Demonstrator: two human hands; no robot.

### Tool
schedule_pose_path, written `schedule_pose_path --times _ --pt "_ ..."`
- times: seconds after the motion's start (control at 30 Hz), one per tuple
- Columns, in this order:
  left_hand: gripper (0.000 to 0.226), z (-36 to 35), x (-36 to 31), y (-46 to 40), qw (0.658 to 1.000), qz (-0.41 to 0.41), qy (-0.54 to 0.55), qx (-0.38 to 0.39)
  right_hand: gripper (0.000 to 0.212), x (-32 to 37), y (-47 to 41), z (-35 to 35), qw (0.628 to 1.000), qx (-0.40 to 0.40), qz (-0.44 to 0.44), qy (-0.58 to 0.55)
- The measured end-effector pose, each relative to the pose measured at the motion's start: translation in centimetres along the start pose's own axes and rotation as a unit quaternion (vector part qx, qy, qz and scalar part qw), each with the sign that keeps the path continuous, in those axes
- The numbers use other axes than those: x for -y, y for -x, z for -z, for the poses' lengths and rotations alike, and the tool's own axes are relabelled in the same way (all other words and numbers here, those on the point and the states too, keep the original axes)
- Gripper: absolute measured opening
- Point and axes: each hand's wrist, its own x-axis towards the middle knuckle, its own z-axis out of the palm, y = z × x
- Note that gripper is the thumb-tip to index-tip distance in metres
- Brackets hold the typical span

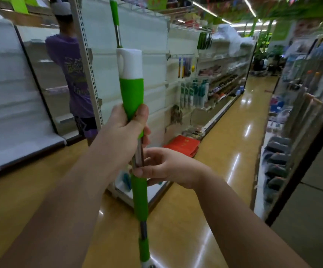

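Note:
A long mop handle (pixel 131 93) stands nearly upright in front of me, with green grips, a white plastic sleeve and bare metal tube sections. My left hand (pixel 126 126) grips the lower end of the upper green grip. Just below it, my right hand (pixel 162 167) pinches the bare metal tube between thumb and fingers, right above a second green grip (pixel 139 198). The handle's bottom end runs out of the frame's lower edge.
I stand in a shop aisle with a glossy yellow floor (pixel 224 151). White shelving (pixel 153 78) with hanging goods lines the left, and racks (pixel 295 113) line the right. A person in a purple shirt (pixel 70 74) stands at the left shelves. Red packs (pixel 183 145) lie on the floor.

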Motion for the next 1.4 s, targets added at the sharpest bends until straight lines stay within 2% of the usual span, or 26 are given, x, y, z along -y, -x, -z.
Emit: schedule_pose_path --times 0.13,0.3,0.43,0.57,0.73,0.87,0.97,1.1,1.23,1.4 --pt "0.021 -1.6 4.2 -9.0 0.996 -0.006 0.085 0.032 0.033 -2.0 -6.9 5.7 0.999 -0.040 0.000 -0.009" --pt "0.014 -4.6 8.5 -19.3 0.987 -0.019 0.137 0.086 0.030 -3.8 -13.0 12.2 0.993 -0.114 0.003 -0.042" --pt "0.019 -8.7 10.5 -26.7 0.982 -0.046 0.127 0.133 0.027 -4.4 -16.3 18.1 0.982 -0.178 -0.005 -0.059" --pt "0.017 -12.7 12.6 -33.7 0.979 -0.048 0.128 0.152 0.024 -5.7 -20.0 24.6 0.978 -0.200 -0.007 -0.059" --pt "0.011 -17.7 15.5 -42.4 0.982 -0.019 0.141 0.121 0.024 -7.5 -26.3 34.6 0.984 -0.180 -0.001 -0.008" --pt "0.011 -20.0 16.7 -50.0 0.989 -0.045 0.118 0.077 0.029 -7.1 -31.9 42.8 0.992 -0.124 0.016 -0.008" --pt "0.019 -19.7 17.0 -54.7 0.991 -0.062 0.114 0.039 0.028 -5.5 -35.7 46.6 0.996 -0.082 0.041 -0.017" --pt "0.032 -18.0 16.9 -59.8 0.992 -0.064 0.111 0.010 0.020 -2.5 -40.2 48.8 0.994 -0.062 0.091 -0.003" --pt "0.030 -17.2 16.5 -63.6 0.992 -0.070 0.109 -0.016 0.033 0.2 -43.3 49.7 0.985 -0.064 0.156 -0.036" --pt "0.023 -15.6 15.5 -66.7 0.992 -0.078 0.083 -0.057 0.028 2.5 -46.7 50.2 0.973 -0.068 0.217 -0.045"
